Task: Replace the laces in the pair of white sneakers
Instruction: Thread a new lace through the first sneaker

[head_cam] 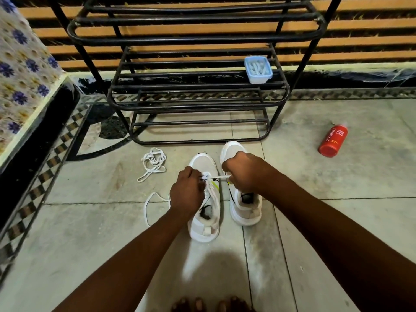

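We note a pale tiled floor (337, 221) with a dark patterned border at the left. A black metal shoe rack (198, 95) stands against a wall (360, 30) striped orange and black. A floral-covered bed (24, 75) occupies the left edge.

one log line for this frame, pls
stage: lacing left sneaker | left hand: pinches lace at eyelets | right hand: pulls lace end | right sneaker: unlaced | loose lace: on floor
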